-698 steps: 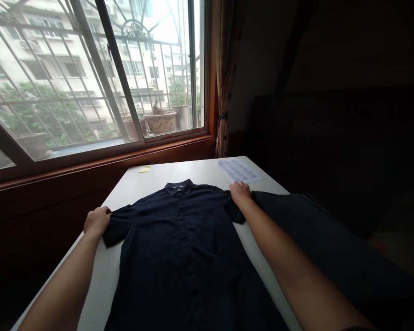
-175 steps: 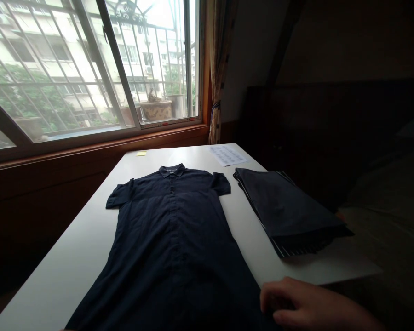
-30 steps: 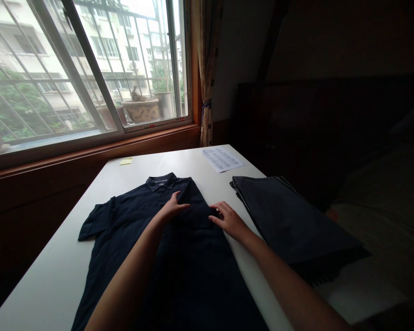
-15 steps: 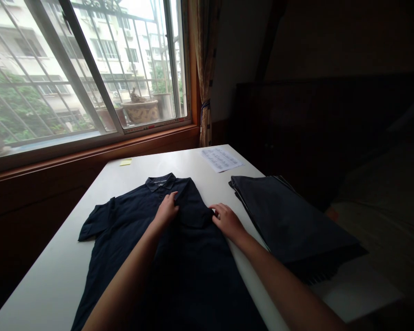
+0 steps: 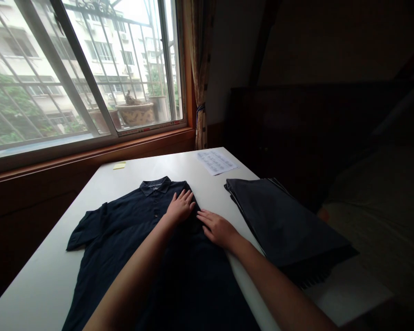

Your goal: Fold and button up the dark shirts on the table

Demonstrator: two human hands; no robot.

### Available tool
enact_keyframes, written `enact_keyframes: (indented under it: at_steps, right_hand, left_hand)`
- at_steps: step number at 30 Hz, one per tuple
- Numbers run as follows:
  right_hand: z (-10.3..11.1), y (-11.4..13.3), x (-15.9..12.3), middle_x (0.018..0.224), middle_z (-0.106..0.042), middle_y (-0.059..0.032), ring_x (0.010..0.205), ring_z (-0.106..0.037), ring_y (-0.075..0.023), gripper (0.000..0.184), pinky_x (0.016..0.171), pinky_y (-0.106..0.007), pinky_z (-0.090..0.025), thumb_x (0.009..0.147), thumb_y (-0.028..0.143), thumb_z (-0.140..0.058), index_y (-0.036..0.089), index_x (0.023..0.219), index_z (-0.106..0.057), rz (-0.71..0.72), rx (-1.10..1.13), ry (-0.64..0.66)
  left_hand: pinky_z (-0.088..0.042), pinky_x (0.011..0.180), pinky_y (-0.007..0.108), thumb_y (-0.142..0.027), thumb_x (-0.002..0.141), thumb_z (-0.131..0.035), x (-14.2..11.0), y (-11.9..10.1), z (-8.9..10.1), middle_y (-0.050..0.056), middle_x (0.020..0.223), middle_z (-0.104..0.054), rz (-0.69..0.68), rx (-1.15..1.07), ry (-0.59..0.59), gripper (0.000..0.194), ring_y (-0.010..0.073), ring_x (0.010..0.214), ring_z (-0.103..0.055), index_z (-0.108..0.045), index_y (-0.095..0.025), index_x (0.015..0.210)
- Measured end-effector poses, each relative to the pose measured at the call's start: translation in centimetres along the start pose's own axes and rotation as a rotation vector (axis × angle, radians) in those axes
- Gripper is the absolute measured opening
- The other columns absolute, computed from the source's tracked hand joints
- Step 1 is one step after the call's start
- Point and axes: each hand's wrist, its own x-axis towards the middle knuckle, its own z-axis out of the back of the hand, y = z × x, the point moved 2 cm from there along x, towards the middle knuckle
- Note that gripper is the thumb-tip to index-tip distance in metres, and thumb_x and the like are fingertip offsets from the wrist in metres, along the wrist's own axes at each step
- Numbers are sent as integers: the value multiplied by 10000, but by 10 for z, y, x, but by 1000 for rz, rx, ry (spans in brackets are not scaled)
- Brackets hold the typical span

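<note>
A dark navy short-sleeved shirt with a collar lies spread front side up, its collar toward the far end. My left hand rests flat on the shirt near the shoulder on the right, fingers stretched out. Just right of it, my right hand lies on the shirt's right edge with its fingers extended. The sleeve on the left sticks out flat; the one on the right is folded in and partly hidden by my hands.
The shirt lies on a white table. To the right is a stack of folded dark cloth. A printed paper sheet and a yellow sticky note lie at the far end. Beyond are a barred window and a tied curtain.
My left hand has moved right from the button placket to the shoulder and flattened. My right hand has let go of the sleeve edge; its fingers now lie extended. The sleeve on the right is now tucked inward.
</note>
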Motion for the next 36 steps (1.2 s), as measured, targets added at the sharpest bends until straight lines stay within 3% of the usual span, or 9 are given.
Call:
enact_keyframes:
  at_steps: [6,15,19,23,26,31,36]
  right_hand:
    - [-1,-2,-3,1369,-619,-101,1329,-530,-248,371,1147,-436,-408,915,234,-566,168,1265,-668,-3,-35,43]
    - [14,1,-3,1046,-775,-43,1024,-711,-208,183,1007,-372,-511,917,231,-585,216,930,-767,66,-50,-27]
    - [20,9,-1,1035,-768,-69,967,-705,-212,208,943,-375,-534,939,225,-550,207,991,-750,46,-76,-88]
    - [20,14,5,1330,-650,-80,1240,-588,-226,330,1100,-414,-433,971,213,-479,199,1244,-663,66,-72,-97]
    - [13,17,9,1531,-452,-87,1444,-368,-242,469,1201,-457,-296,989,314,-480,176,1436,-502,74,-71,34]
    - [4,20,6,1621,-271,-47,1503,-236,-225,611,1229,-483,-193,1005,510,-421,237,1543,-327,-4,-28,300]
    - [9,23,-1,1649,-171,-2,1525,-147,-231,613,1233,-504,-115,1004,557,-394,311,1555,-282,-56,-8,383]
  left_hand:
    - [-146,1195,590,-484,1012,-318,27,21,-16,78,1647,-212,23,59,33,618,297,1524,-151,-279,-211,1565]
    - [-165,1172,631,-516,1011,-299,48,38,-21,72,1637,-237,67,91,-2,624,325,1517,-171,-278,-234,1567]
    - [-138,1176,643,-500,1014,-302,46,35,-18,95,1640,-221,72,103,-60,637,333,1521,-146,-261,-195,1572]
    - [-78,1217,567,-435,1031,-286,30,30,-13,94,1659,-131,27,114,-116,628,277,1539,-54,-197,-155,1585]
    - [-125,1222,532,-423,1035,-290,6,35,-11,76,1651,-181,-29,111,-82,596,246,1534,-117,-242,-174,1574]
    - [-214,1205,504,-530,1016,-322,-24,53,-11,51,1627,-265,-80,102,15,608,244,1511,-223,-305,-251,1556]
    - [-199,1203,520,-534,1015,-310,-15,60,-12,59,1640,-218,-47,106,27,634,261,1522,-178,-258,-235,1572]
